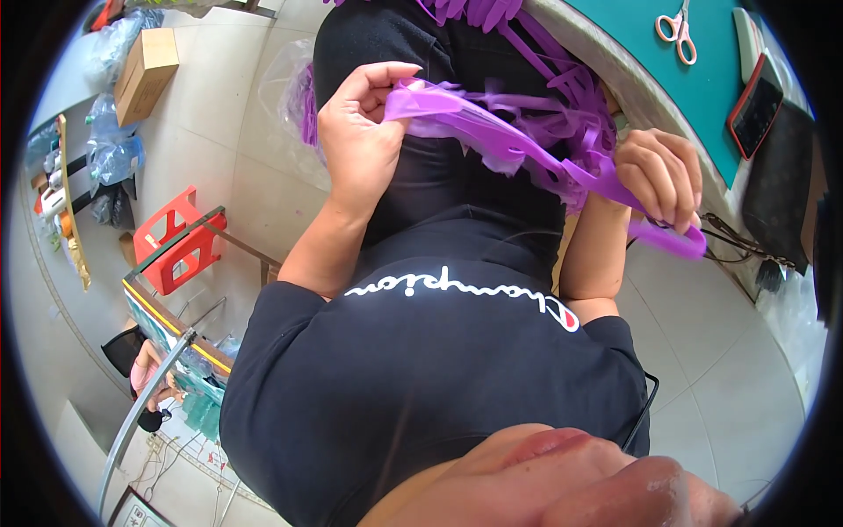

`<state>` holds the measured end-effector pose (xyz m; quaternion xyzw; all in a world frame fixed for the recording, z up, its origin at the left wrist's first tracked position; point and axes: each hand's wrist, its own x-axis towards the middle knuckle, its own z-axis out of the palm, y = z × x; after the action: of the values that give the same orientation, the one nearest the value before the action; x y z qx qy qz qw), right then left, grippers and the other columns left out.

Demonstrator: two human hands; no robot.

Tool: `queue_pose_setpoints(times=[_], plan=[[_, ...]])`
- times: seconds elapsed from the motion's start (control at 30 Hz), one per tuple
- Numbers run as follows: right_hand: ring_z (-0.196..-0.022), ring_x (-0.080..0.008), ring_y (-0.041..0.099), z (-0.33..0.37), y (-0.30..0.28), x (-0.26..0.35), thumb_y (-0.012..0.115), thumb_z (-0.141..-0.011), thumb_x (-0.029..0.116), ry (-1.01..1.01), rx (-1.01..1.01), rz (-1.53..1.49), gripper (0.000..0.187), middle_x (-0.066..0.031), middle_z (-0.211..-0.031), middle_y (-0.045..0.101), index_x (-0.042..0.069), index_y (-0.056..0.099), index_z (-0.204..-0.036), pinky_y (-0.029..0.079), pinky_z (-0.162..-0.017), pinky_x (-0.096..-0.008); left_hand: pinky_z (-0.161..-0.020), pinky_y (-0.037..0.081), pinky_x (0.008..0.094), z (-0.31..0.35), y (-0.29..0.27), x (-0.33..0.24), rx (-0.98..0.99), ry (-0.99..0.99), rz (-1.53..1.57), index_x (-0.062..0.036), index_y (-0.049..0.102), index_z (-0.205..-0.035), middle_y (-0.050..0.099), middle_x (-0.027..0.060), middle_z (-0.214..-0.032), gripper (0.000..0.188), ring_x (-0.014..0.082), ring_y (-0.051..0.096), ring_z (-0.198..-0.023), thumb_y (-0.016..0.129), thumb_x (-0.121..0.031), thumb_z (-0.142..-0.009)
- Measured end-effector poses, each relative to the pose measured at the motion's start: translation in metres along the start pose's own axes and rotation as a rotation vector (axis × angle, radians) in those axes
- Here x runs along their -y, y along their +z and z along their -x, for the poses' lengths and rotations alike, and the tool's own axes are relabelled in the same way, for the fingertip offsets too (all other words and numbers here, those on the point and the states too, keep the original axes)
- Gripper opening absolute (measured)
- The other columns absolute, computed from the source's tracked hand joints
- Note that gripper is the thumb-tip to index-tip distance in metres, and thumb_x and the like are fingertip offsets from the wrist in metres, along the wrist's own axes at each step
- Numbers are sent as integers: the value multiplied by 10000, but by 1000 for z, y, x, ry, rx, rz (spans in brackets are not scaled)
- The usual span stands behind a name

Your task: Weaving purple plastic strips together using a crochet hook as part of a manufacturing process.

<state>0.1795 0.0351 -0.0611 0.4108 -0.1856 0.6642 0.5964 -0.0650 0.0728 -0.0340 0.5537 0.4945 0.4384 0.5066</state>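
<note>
A glossy purple strap [536, 149] stretches across my lap between both hands. Its left end is pinched between the thumb and fingers of my left hand [362, 132]. On the other side, my right hand [659, 180] has its fingers curled round the strap, and a looped purple end hangs out below them. Thin, wispy purple pieces [527, 105] trail along the strap, some smeared by motion. More purple straps [479, 10] lie in a bunch at the far edge of my lap and run down toward my right hand. What exactly the straps belong to, I cannot make out.
On the green-topped table [628, 35] at the right lie pink-handled scissors [677, 33] and a red-cased phone [755, 107]. A black bag [777, 189] sits beside it. At the left are a clear plastic bag [285, 92], a red stool [183, 246] and a cardboard box [147, 75].
</note>
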Motion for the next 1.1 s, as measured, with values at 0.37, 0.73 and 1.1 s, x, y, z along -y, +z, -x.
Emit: queue_pose_setpoints(times=[0.37,0.73,1.1], plan=[[-954,-202,632,-16,2,-43,576,-935,85,113,-587,2087,185,-172,-1043,657,-57,601,-1051,480,-875,-296,-964,479,437,0,-9,-11,483,-830,1055,64,488,-1266,587,213,-1209,463,299,595,-1106,535,-273,-953],[-774,-148,585,4,10,-66,479,-997,133,253,-679,1711,151,-133,-894,597,1,532,-946,471,-722,-272,-895,494,296,9,15,-23,370,-559,682,-8,569,-1207,652,84,-1065,418,146,620,-972,691,25,-809],[-776,-145,595,8,10,-65,500,-993,150,227,-701,1711,164,-131,-915,604,-2,536,-942,478,-736,-266,-842,532,278,12,20,-21,304,-397,551,-9,588,-1159,659,62,-1028,363,126,634,-923,703,13,-815]])
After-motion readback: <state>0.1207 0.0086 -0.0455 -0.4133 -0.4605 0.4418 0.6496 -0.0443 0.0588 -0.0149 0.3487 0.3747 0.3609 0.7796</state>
